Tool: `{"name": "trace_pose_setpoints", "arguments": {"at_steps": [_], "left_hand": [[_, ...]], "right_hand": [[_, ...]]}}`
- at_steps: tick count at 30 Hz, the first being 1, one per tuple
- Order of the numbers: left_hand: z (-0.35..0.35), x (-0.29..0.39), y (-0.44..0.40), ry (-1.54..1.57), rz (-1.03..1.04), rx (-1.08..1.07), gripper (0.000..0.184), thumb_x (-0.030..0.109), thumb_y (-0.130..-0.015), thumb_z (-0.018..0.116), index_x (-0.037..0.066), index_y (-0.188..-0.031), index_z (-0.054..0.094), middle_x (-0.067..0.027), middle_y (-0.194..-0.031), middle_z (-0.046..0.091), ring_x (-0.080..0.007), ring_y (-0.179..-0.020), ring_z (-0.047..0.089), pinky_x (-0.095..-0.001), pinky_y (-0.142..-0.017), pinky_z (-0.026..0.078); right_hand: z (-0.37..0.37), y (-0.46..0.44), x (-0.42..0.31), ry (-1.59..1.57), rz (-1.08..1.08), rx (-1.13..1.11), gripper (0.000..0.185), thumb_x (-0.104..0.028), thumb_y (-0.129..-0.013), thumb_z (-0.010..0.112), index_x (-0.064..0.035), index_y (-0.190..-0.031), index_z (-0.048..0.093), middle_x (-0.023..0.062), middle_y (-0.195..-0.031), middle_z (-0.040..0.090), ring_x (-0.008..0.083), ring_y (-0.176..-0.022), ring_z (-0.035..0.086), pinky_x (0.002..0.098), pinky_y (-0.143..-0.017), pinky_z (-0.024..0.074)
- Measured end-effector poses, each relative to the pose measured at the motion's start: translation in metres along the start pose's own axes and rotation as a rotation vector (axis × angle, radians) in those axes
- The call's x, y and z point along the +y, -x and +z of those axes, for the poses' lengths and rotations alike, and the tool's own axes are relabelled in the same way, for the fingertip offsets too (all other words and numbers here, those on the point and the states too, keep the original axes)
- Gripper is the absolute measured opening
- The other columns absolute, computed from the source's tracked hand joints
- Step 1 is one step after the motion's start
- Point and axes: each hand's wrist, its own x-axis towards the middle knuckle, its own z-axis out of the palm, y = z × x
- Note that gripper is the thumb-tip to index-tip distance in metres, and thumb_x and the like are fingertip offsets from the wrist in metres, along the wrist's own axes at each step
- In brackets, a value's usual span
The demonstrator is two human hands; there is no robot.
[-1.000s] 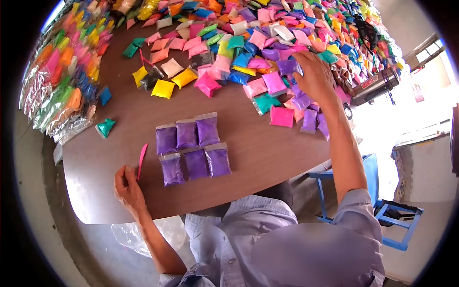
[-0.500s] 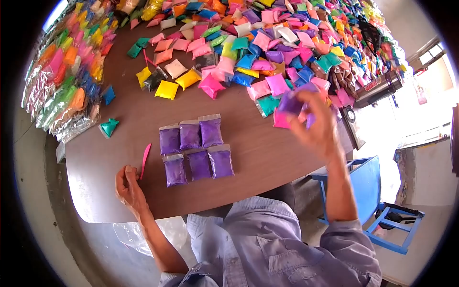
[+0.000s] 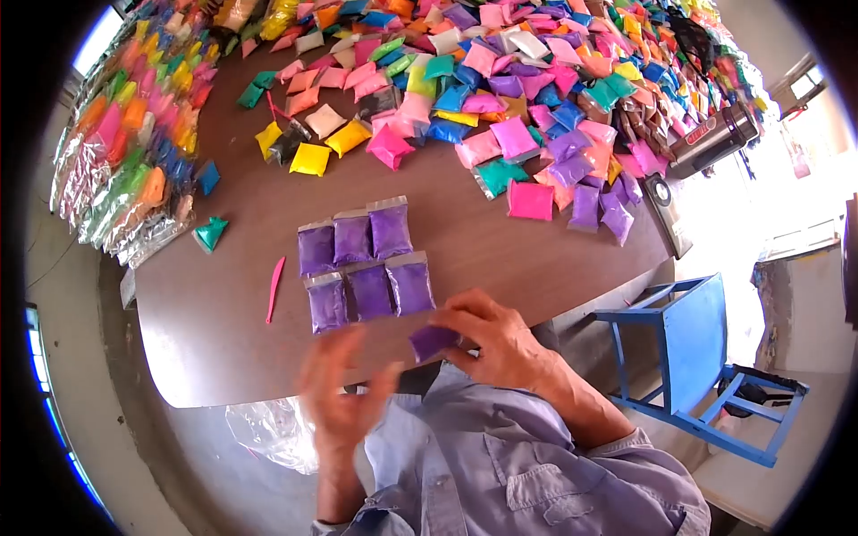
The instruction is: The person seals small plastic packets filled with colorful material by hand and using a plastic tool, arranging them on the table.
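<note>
My right hand (image 3: 500,338) pinches a small purple packet (image 3: 433,341) between thumb and fingers, close to the table's front edge. To its left, my left hand (image 3: 344,384) is up in the air, blurred, with thumb and fingers apart and nothing in them. Just beyond both hands, purple packets (image 3: 370,290) with clear top strips lie flat in two rows of three. A pink plastic knife-like tool (image 3: 276,289) rests on the table left of the rows.
A heap of colourful packets (image 3: 514,134) covers the far side of the brown table (image 3: 223,339), with loose purple ones (image 3: 585,207) at right. Filled clear bags (image 3: 116,170) are piled at left. A metal flask (image 3: 715,138) lies at right; a blue stool (image 3: 693,348) is beside the table.
My right hand has come from the packets at the right back to the front edge with a purple packet. My left hand has moved right, away from the pink tool.
</note>
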Motion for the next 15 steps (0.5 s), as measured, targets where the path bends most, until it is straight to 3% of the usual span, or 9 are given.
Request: {"name": "trace_pose_setpoints", "arguments": {"at_steps": [1, 4, 7, 9, 10, 12, 13, 14, 15], "left_hand": [[0.012, 0.012, -0.002, 0.000, -0.047, -0.095, 0.049, 0.014, -0.072, 0.089, 0.003, -0.115, 0.069, -0.0145, -0.110, 0.071, -0.0284, -0.094, 0.070, -0.0367, -0.073, 0.057], [0.042, 0.018, 0.009, 0.235, -0.320, -0.170, 0.033, 0.007, -0.081, 0.082, 0.000, -0.111, 0.069, -0.0134, -0.098, 0.074, -0.0199, -0.080, 0.071, -0.0325, -0.069, 0.058], [0.051, 0.013, 0.015, 0.303, -0.335, -0.124, 0.023, 0.003, -0.086, 0.077, -0.001, -0.107, 0.071, -0.0102, -0.089, 0.074, -0.0141, -0.072, 0.067, -0.0280, -0.067, 0.055], [0.054, 0.005, 0.022, 0.307, -0.337, -0.078, 0.021, 0.003, -0.087, 0.077, -0.001, -0.106, 0.071, -0.0086, -0.088, 0.073, -0.0121, -0.072, 0.065, -0.0260, -0.066, 0.054], [0.053, 0.004, 0.026, 0.311, -0.340, -0.029, 0.019, 0.003, -0.088, 0.076, -0.001, -0.105, 0.071, -0.0070, -0.088, 0.073, -0.0101, -0.072, 0.063, -0.0240, -0.066, 0.052], [0.052, 0.008, 0.027, 0.355, -0.392, 0.028, 0.019, 0.004, -0.089, 0.075, -0.001, -0.106, 0.071, -0.0068, -0.089, 0.072, -0.0095, -0.073, 0.062, -0.0233, -0.066, 0.052], [0.053, 0.011, 0.027, 0.404, -0.435, 0.092, 0.019, 0.005, -0.090, 0.075, -0.001, -0.107, 0.071, -0.0066, -0.090, 0.072, -0.0089, -0.074, 0.061, -0.0226, -0.067, 0.051], [0.055, 0.012, 0.028, 0.400, -0.430, 0.091, 0.019, 0.005, -0.090, 0.075, -0.001, -0.107, 0.071, -0.0066, -0.090, 0.072, -0.0089, -0.074, 0.061, -0.0226, -0.067, 0.051], [0.059, 0.012, 0.029, 0.399, -0.425, 0.084, 0.021, 0.006, -0.090, 0.075, -0.002, -0.109, 0.070, -0.0069, -0.092, 0.071, -0.0093, -0.077, 0.062, -0.0231, -0.069, 0.051]], "right_hand": [[0.003, 0.000, 0.000, 0.017, -0.073, -0.039, 0.040, 0.000, -0.073, 0.079, -0.0081, -0.111, 0.068, 0.0133, -0.112, 0.061, 0.0347, -0.092, 0.067, 0.0423, -0.073, 0.0584], [0.007, 0.003, 0.000, 0.036, -0.184, -0.086, 0.042, 0.003, -0.071, 0.079, -0.0091, -0.110, 0.069, 0.0131, -0.108, 0.059, 0.0346, -0.095, 0.066, 0.0421, -0.075, 0.0585], [0.006, 0.009, 0.000, 0.022, -0.210, -0.048, 0.051, 0.004, -0.073, 0.078, -0.0081, -0.120, 0.064, 0.0137, -0.115, 0.059, 0.0340, -0.096, 0.065, 0.0400, -0.076, 0.0581], [0.001, 0.010, -0.004, -0.258, -0.004, -0.083, 0.057, 0.003, -0.079, 0.077, -0.0043, -0.132, 0.056, 0.0120, -0.124, 0.059, 0.0255, -0.095, 0.067, 0.0342, -0.076, 0.0572], [0.002, 0.011, -0.002, -0.263, 0.000, -0.082, 0.057, 0.003, -0.079, 0.077, -0.0043, -0.132, 0.056, 0.0120, -0.124, 0.059, 0.0255, -0.095, 0.067, 0.0342, -0.076, 0.0572], [0.006, 0.015, 0.004, -0.675, 0.326, -0.038, 0.058, -0.001, -0.087, 0.076, -0.0008, -0.139, 0.049, 0.0102, -0.128, 0.058, 0.0156, -0.094, 0.065, 0.0285, -0.077, 0.0550], [0.010, 0.014, 0.005, -0.800, 0.328, 0.020, 0.046, -0.007, -0.093, 0.074, 0.0009, -0.133, 0.054, 0.0058, -0.116, 0.063, 0.0097, -0.091, 0.063, 0.0257, -0.077, 0.0533], [0.009, 0.013, 0.005, -0.804, 0.324, 0.023, 0.046, -0.007, -0.093, 0.074, 0.0009, -0.133, 0.054, 0.0058, -0.116, 0.063, 0.0097, -0.091, 0.063, 0.0257, -0.077, 0.0533], [0.006, 0.012, 0.004, -0.796, 0.382, -0.013, 0.038, -0.006, -0.093, 0.073, 0.0013, -0.127, 0.058, 0.0033, -0.105, 0.063, 0.0069, -0.086, 0.059, 0.0239, -0.071, 0.0496]]}}
